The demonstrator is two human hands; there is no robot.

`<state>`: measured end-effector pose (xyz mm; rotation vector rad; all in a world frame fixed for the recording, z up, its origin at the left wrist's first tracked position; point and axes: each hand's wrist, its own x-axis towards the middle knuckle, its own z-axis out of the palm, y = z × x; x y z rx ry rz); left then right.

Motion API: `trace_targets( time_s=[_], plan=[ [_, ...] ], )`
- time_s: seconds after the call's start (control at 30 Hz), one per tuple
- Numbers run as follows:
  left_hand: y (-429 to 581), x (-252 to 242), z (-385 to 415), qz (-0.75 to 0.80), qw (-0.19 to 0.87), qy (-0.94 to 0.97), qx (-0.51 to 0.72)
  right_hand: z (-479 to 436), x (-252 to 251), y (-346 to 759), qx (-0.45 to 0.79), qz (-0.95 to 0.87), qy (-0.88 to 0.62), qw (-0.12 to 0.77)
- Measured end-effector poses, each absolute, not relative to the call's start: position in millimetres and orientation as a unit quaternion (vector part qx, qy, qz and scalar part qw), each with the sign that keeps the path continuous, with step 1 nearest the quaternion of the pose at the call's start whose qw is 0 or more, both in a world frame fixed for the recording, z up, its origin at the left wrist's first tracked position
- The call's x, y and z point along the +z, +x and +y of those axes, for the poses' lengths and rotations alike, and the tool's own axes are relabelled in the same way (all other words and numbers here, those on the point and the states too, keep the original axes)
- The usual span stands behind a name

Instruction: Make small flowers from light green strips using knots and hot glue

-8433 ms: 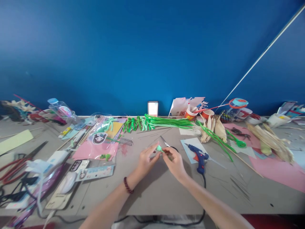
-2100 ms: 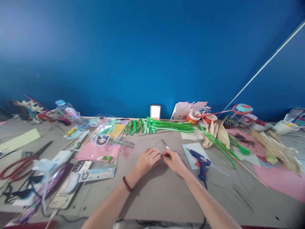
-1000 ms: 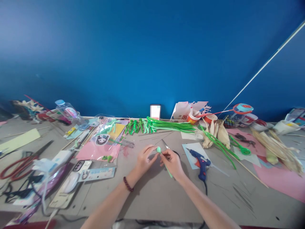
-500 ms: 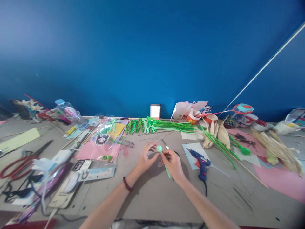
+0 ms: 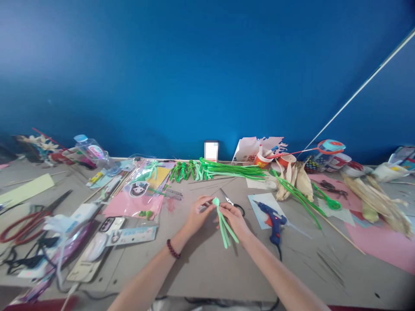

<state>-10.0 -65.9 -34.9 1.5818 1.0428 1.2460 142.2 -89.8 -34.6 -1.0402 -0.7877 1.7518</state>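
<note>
A light green pipe-cleaner piece (image 5: 223, 226) is held between both my hands over the middle of the table. Its top is a small round coil, and a few straight strands hang down toward me. My left hand (image 5: 198, 212) pinches it at the left of the coil, a dark bead bracelet round the wrist. My right hand (image 5: 234, 218) grips it just below the coil from the right. Right behind that hand lie scissors (image 5: 228, 200) with black handles, partly covered. Farther back, against the wall, rests a bundle of green pipe cleaners (image 5: 236, 169).
A blue hot glue gun (image 5: 275, 223) lies on white paper to the right, its cord running to the front edge. Left are a clear plastic bag (image 5: 139, 172), a phone (image 5: 112, 224), a white mouse (image 5: 97, 247) and large red-handled scissors (image 5: 27, 225). Corn husks (image 5: 303, 183) sit back right.
The pipe-cleaner piece has turned, so its strands now hang in front of my right hand, spread apart. My right hand has shifted slightly, showing more of the scissors' handle.
</note>
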Motion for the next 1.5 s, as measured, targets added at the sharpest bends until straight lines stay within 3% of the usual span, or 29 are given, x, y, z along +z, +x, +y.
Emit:
trace_targets(
  time_s=[0.63, 0.8, 0.9, 1.07, 1.2, 1.5],
  plan=[
    [-11, -34, -69, 0.414, 0.372, 0.67, 0.491, -87, -37, 139, 0.688, -0.307, -0.453, 0.476],
    [-8, -40, -68, 0.419, 0.48, 0.585, 0.502, -86, -35, 142, 0.657, -0.376, -0.463, 0.46],
    [-6, -45, -64, 0.391, 0.579, 0.485, 0.526, -84, -19, 151, 0.556, -0.533, -0.48, 0.421],
    [-10, -47, -60, 0.352, 0.648, 0.412, 0.535, -95, 26, 189, 0.27, -0.741, -0.522, 0.325],
    [-13, -48, -59, 0.337, 0.689, 0.372, 0.524, -117, 25, 233, 0.146, -0.723, -0.591, 0.326],
    [-13, -46, -57, 0.288, 0.753, 0.297, 0.513, -174, -55, 269, -0.069, -0.579, -0.704, 0.407]
  ],
)
